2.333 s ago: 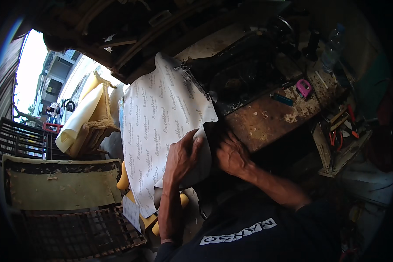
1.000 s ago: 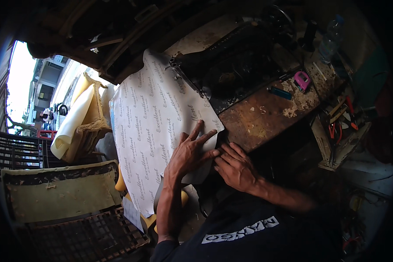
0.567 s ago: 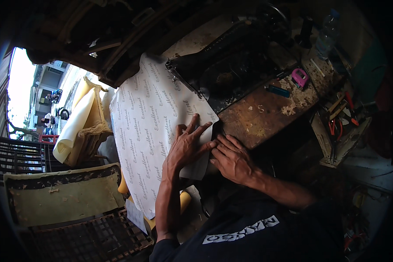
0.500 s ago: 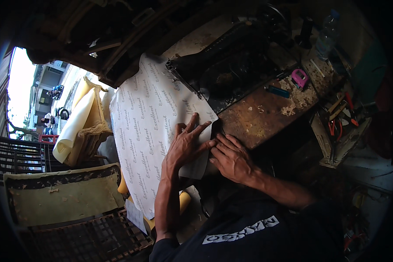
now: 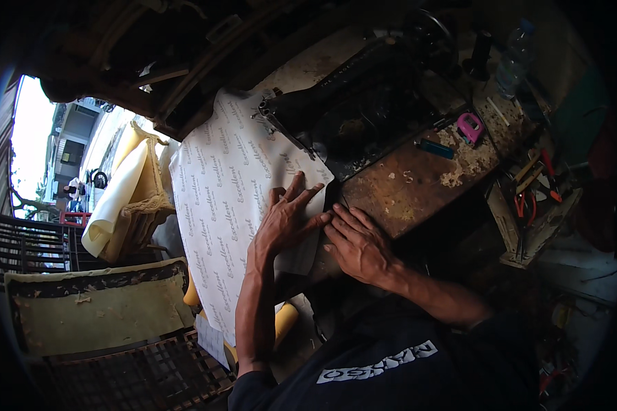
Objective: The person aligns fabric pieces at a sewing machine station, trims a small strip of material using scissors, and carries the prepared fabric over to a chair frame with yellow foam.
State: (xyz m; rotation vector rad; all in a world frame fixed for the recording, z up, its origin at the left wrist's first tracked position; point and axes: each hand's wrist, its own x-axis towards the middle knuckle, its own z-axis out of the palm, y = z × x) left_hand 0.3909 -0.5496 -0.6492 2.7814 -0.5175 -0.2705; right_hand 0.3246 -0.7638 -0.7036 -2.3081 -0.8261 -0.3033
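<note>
A large white sheet of material (image 5: pixel 212 198) with repeated grey lettering lies partly under a black sewing machine (image 5: pixel 353 92) and drapes off the table's left side. My left hand (image 5: pixel 281 220) rests on the sheet's right part, fingers spread and pressing down. Close beside it, my right hand (image 5: pixel 360 250) lies with stretched fingers at the sheet's right edge and the front of the worn wooden table (image 5: pixel 391 198). The left thumb nearly meets the right fingertips. Neither hand is closed around anything. The needle area is dark and hard to make out.
On the table are a pink tape measure (image 5: pixel 469 128), a small teal tool (image 5: pixel 435 148) and a plastic bottle (image 5: pixel 514 61). An open drawer (image 5: pixel 517 253) at the right holds red-handled tools. Foam-padded furniture (image 5: pixel 127 192) and a seat frame (image 5: pixel 103 308) stand left.
The sheet has shifted slightly left and away from me under the machine. My left hand has moved along with it, and my right hand has followed a little to the left.
</note>
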